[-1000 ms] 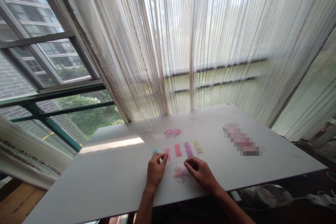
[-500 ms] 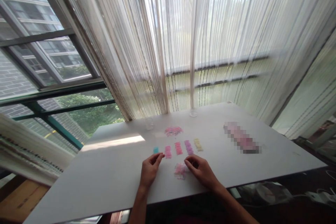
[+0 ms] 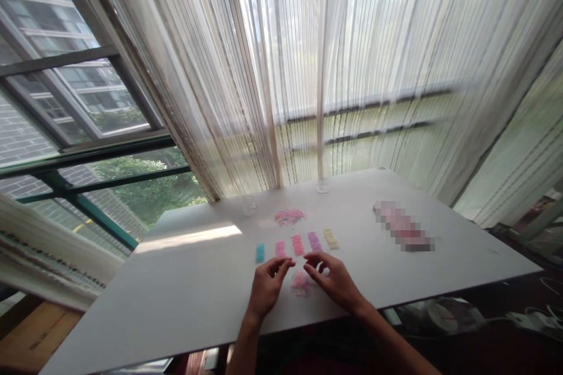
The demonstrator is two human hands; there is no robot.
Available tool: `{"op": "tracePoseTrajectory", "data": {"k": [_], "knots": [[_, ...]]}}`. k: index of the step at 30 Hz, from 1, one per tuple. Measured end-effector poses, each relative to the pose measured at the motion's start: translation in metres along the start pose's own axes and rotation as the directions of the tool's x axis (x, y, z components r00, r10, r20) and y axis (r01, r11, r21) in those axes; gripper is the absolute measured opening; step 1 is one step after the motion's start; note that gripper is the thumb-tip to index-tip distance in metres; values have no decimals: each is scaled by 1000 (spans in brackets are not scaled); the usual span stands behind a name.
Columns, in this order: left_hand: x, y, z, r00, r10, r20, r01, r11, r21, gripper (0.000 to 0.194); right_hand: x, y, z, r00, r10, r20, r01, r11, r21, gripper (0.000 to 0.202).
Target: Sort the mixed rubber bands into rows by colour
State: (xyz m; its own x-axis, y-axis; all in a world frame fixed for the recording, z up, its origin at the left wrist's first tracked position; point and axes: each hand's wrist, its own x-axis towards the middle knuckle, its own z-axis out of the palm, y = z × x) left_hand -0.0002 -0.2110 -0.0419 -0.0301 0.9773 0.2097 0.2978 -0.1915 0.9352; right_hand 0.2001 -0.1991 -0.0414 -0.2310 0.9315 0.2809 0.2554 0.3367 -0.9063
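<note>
Both of my hands are close together over the near middle of the white table, fingertips almost meeting. My left hand [image 3: 267,284] pinches thumb and forefinger together; whatever is in the pinch is too small to make out. My right hand [image 3: 333,279] curls thumb and forefinger toward each other, and anything at its tips is too tiny to name. Partly beneath my right fingers lies a loose pile of small pale pink and whitish pieces [image 3: 301,285]. Just beyond my hands are sorted groups of small pieces: teal [image 3: 260,253], pink [image 3: 280,248], coral-red [image 3: 298,245], purple [image 3: 314,241] and yellow [image 3: 331,239].
Farther back on the white table [image 3: 176,287] is a heap of mixed pink pieces [image 3: 289,217]. Behind it are a clear container [image 3: 248,205] and a clear round dish [image 3: 322,187]. A pixelated pink object [image 3: 402,226] lies at right. A string curtain [image 3: 299,70] hangs beyond.
My left hand has moved right, away from the teal group and toward my right hand. My right hand has risen slightly off the near pile, its fingertips now facing the left ones.
</note>
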Motion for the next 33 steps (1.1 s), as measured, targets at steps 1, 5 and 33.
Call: {"op": "tracePoseTrajectory", "data": {"k": [1,5,33], "knots": [[-1,2,3,1000,10,14,-10,1000,4,41,0,-2,0,1000,-13,14,13,1000,-1,28],[-5,4,9,998,43,40,-44,998,35,38,-1,-5,1,999,-34,30,34,999,0,25],[1,7,7,963,220,156,-269,823,501,18,1,15,3,1000,5,-16,-5,1000,-26,23]]}}
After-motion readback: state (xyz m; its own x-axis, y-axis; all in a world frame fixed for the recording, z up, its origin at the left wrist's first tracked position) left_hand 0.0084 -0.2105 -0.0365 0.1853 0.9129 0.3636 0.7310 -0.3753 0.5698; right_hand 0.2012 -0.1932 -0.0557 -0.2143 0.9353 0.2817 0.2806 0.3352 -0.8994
